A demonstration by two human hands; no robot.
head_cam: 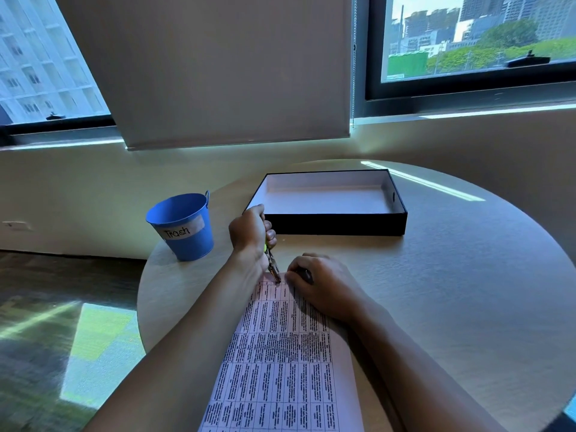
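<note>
Head view, from where I stand at the round table (436,275): the left hand (249,232) is curled tight round the handle of a green-handled metal tool (272,264), thumb side up. The tool slants down and toward the person, so its narrow metal tip meets the far edge of the printed sheet (280,353). That sheet, covered in a grid of small black text, lies flat on the near part of the table, running from the tool's tip back toward the person. The right hand (324,288) rests knuckles-up on the sheet's far right corner, just beside the tool tip, fingers bent. A small dark object (306,275) shows under the fingertips, but I cannot tell whether the hand pinches it or only covers it. Beyond the hands sits a shallow black box (336,224), lid off, its long side facing the person. All I can see inside it is its white floor and white walls. The left hand overlaps the box's near left corner in the view. To the left, near the table's edge, stands a blue metal bucket (187,244) with a white label (179,233) reading "Trash". It stands upright and well apart from the box. Only its blue inner wall shows, and the bottom is hidden from this angle. Behind the table a roller blind (202,73) hangs between two windows.
</note>
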